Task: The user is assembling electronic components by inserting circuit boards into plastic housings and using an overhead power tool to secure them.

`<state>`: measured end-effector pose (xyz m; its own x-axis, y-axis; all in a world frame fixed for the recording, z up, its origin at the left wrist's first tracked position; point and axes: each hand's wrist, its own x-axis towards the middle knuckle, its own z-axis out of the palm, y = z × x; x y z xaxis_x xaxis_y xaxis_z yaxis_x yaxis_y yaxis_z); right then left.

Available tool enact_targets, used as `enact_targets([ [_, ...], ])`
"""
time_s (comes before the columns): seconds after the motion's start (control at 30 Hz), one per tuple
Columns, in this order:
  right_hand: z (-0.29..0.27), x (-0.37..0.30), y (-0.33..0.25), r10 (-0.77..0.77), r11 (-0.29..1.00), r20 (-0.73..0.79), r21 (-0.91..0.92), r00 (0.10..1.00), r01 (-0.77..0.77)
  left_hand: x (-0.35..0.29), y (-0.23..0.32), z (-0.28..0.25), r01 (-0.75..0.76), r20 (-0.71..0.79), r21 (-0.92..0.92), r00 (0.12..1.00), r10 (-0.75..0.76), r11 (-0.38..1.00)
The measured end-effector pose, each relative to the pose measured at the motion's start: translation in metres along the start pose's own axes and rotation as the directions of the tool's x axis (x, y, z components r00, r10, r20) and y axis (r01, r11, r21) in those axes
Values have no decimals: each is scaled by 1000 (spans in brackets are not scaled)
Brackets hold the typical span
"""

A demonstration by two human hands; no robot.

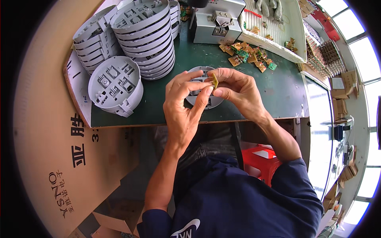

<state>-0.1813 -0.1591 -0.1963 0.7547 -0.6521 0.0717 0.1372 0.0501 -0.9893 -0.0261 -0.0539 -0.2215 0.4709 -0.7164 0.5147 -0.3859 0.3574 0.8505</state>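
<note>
A small yellowish circuit board [214, 81] is held up edge-on between my two hands, above the front part of the table. My left hand [182, 97] pinches its left side with thumb and fingertips. From the other side, my right hand [240, 91] grips it between thumb and bent fingers. Right beneath them lies a round grey plastic housing [216, 102] on the green tabletop, largely covered by my hands. The board's faces and any parts on them are hard to make out.
Stacked grey housings [145, 43] stand at the left, with another round housing [115, 81] in front. A metal machine [218, 27] sits at the back. Loose circuit boards [252, 55] lie beside a white tray [295, 55]. Under the table's right side is a red stool [260, 160].
</note>
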Motion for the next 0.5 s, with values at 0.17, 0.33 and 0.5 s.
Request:
enact_targets([
  [0.17,4,-2,3,-26,999,-32,25,999,27,1,1,0,-23,15,-26,1000,24,999],
  [0.33,7,-4,7,-39,996,-57,77,998,43,0,1,-1,-27,17,3,999,27,1000],
  [0.5,9,-7,7,-16,996,-82,81,996,23,-2,-2,-1,-34,21,18,999,33,999],
])
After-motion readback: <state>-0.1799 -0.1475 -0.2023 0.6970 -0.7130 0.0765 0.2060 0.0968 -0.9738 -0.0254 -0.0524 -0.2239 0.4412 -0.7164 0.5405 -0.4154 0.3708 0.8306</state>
